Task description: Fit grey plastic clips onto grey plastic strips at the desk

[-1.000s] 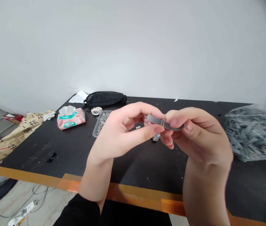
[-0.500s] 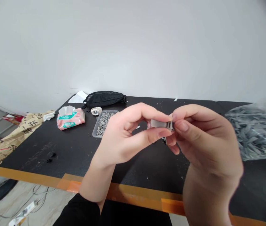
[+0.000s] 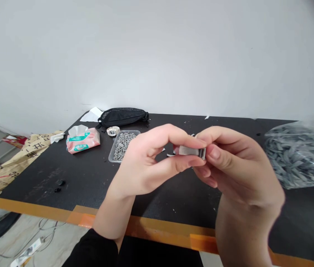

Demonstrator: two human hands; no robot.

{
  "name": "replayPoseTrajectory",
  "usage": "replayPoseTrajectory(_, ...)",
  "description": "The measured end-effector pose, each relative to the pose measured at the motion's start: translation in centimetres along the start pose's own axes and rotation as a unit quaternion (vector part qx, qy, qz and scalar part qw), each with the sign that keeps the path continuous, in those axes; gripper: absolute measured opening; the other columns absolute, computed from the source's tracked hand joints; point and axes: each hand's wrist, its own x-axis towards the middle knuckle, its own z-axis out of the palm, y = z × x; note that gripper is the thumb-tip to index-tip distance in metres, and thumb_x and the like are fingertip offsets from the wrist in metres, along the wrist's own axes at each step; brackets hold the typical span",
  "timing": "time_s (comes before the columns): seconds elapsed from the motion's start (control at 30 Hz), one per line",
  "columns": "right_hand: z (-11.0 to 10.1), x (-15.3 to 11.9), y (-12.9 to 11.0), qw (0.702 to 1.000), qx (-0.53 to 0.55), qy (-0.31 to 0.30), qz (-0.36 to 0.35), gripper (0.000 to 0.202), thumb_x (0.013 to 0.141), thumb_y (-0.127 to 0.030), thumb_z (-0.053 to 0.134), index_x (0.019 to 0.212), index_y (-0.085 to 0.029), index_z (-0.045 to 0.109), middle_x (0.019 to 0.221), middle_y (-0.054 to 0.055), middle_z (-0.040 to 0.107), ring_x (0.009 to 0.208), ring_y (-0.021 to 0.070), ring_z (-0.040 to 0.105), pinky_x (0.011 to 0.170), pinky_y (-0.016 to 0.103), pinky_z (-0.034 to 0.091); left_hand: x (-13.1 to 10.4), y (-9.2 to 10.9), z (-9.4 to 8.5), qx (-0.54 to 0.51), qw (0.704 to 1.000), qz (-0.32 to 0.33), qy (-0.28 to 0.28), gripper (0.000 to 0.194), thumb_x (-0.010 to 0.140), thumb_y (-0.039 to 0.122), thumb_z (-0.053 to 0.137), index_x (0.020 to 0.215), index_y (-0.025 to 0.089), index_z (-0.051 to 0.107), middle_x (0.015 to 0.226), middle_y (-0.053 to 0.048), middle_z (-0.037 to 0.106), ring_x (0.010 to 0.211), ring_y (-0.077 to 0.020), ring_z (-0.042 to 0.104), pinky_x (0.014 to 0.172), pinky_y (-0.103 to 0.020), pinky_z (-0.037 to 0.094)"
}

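Observation:
Held above the table, a slim light-grey plastic piece [image 3: 188, 150] lies sideways between the thumb and forefinger of my left hand [image 3: 146, 163], which is closed on it. Its right end has a slotted, darker edge. My right hand [image 3: 240, 170] is closed too, thumb and forefinger pinching at that slotted end, with the other fingers curled below. Whether a separate small part sits between the right fingertips is hidden. Behind my left hand stands a clear plastic tub [image 3: 112, 152] filled with small grey parts. A clear bag [image 3: 301, 155] of long grey plastic pieces lies right of my right hand.
On the black table [image 3: 82, 178] are a pink tissue pack [image 3: 83, 140], a white watch [image 3: 113, 131], a black mesh pouch [image 3: 124, 117] and white paper [image 3: 92, 115]. Orange-brown tape [image 3: 34, 209] covers the front edge. A power strip [image 3: 27, 253] with cables lies on the floor.
The right fingers have shifted slightly left and press closer to the left fingertips. The gap at the grey piece's right end has narrowed. Both hands still hold on.

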Motion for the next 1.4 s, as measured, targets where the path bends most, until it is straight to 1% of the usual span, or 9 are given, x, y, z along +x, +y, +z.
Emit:
replayPoseTrajectory(0.23,0.4,0.1,0.4,0.999,-0.002,0.042,-0.021,0.017,0.08,-0.032,0.088,0.076,-0.024,0.074,0.061,-0.003,0.065,0.046,0.0079,0.053,0.037,0.018,0.043,-0.1,0.2,-0.1,0.038,0.999,0.007,-0.007,0.019,0.094,0.015,0.073,0.107,0.03,0.072,0.091,0.003,0.074,0.079,-0.0153,0.074,0.077,-0.03,0.065)
replayPoseTrajectory(0.53,-0.7,0.1,0.4,0.998,0.018,-0.027,-0.044,0.004,0.088,-0.026,0.081,0.085,-0.026,0.078,0.064,-0.002,0.072,0.051,0.0113,0.065,0.044,0.021,0.053,-0.1,0.4,-0.1,0.005,1.0,0.004,-0.008,0.021,0.094,0.013,0.072,0.107,0.029,0.073,0.091,0.003,0.075,0.074,-0.0152,0.074,0.074,-0.032,0.063)
replayPoseTrajectory(0.8,0.1,-0.2,1.5,0.973,-0.113,0.072,-0.189,0.014,0.089,-0.024,0.081,0.099,-0.033,0.079,0.078,-0.003,0.067,0.066,0.0125,0.06,0.059,0.026,0.052,0.3,0.2,-0.2,0.003,1.0,-0.008,-0.026,0.014,0.094,0.014,0.074,0.103,0.024,0.074,0.096,0.002,0.077,0.081,-0.0123,0.072,0.076,-0.024,0.06)
replayPoseTrajectory(0.9,-0.9,-0.5,1.0,0.941,-0.248,0.019,-0.23,0.022,0.094,-0.021,0.074,0.111,-0.034,0.081,0.094,0.0,0.066,0.089,0.0129,0.062,0.074,0.025,0.054,0.5,0.0,-0.6,-0.025,0.995,-0.077,-0.061,0.005,0.093,0.017,0.074,0.097,0.02,0.073,0.09,0.001,0.075,0.082,-0.0104,0.068,0.076,-0.02,0.057)
replayPoseTrajectory(1.03,-2.2,-0.8,-0.2,0.878,-0.43,-0.037,-0.207,0.032,0.099,-0.016,0.065,0.125,-0.03,0.077,0.12,0.004,0.063,0.113,0.0138,0.062,0.089,0.023,0.054,0.9,-0.4,-1.2,-0.103,0.968,-0.207,-0.101,0.005,0.091,0.015,0.073,0.095,0.016,0.073,0.083,0.0,0.072,0.079,-0.0104,0.066,0.074,-0.02,0.056)
replayPoseTrajectory(1.1,-2.3,-0.8,-0.5,0.853,-0.477,-0.055,-0.205,0.034,0.101,-0.014,0.06,0.129,-0.025,0.075,0.127,0.006,0.063,0.117,0.0147,0.063,0.093,0.024,0.055,1.1,-0.7,-1.5,-0.134,0.953,-0.248,-0.11,0.006,0.087,0.011,0.075,0.09,0.015,0.072,0.079,0.001,0.07,0.076,-0.0092,0.064,0.071,-0.019,0.054)
replayPoseTrajectory(1.17,-2.1,-0.7,-0.5,0.853,-0.475,-0.068,-0.205,0.033,0.101,-0.014,0.058,0.128,-0.026,0.075,0.126,0.005,0.067,0.115,0.014,0.066,0.092,0.023,0.056,1.4,-1.1,-1.7,-0.171,0.938,-0.273,-0.125,0.009,0.083,0.007,0.077,0.085,0.014,0.072,0.075,0.002,0.069,0.071,-0.0075,0.062,0.067,-0.017,0.052)
replayPoseTrajectory(1.3,-1.7,-0.5,0.2,0.887,-0.405,0.012,-0.22,0.022,0.095,-0.015,0.071,0.108,-0.031,0.08,0.109,-0.004,0.079,0.104,0.0119,0.072,0.088,0.021,0.059,1.7,-2.0,-2.0,-0.27,0.906,-0.289,-0.149,0.009,0.084,0.005,0.077,0.084,0.014,0.075,0.074,0.0,0.073,0.068,-0.0063,0.065,0.067,-0.014,0.053)
replayPoseTrajectory(1.4,-1.4,-0.5,0.8,0.881,-0.396,0.096,-0.241,0.019,0.089,-0.014,0.079,0.098,-0.031,0.081,0.099,-0.007,0.082,0.095,0.0114,0.076,0.084,0.02,0.06,1.8,-2.5,-2.0,-0.301,0.895,-0.294,-0.15,0.004,0.088,0.01,0.077,0.087,0.014,0.077,0.075,-0.002,0.075,0.068,-0.0071,0.067,0.068,-0.015,0.054)
